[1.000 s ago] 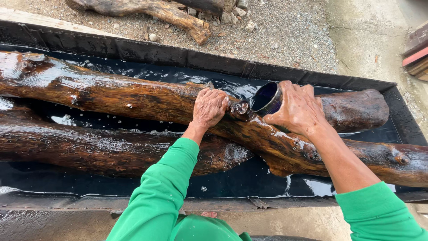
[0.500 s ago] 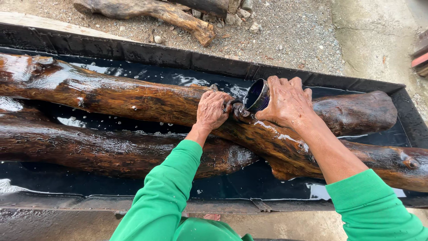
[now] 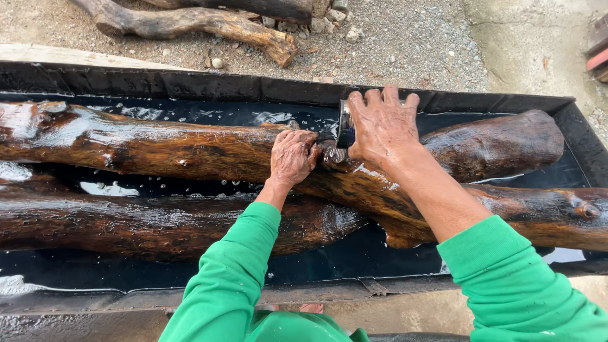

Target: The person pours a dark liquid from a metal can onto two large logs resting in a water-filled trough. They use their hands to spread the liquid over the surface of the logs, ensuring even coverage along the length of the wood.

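My right hand [image 3: 382, 128] grips a small dark metal cup [image 3: 345, 125] and tips it sideways toward the left, with liquid running out onto a long wet brown log [image 3: 158, 149]. My left hand [image 3: 292, 156] is closed in a fist and presses on the top of that same log, right beside the cup's mouth. I cannot tell whether the fist holds a cloth or brush. Both arms wear green sleeves. The log lies in a long black trough [image 3: 190, 85] holding dark liquid.
A second wet log [image 3: 126, 225] lies nearer me in the trough, and a third [image 3: 544, 215] crosses on the right. Beyond the trough, dry logs [image 3: 190, 22] and stones rest on gravel. A concrete strip runs at the far right.
My right hand has rolled the cup further over, so its open mouth no longer faces me and liquid spills out. My left fist has stayed on the log.
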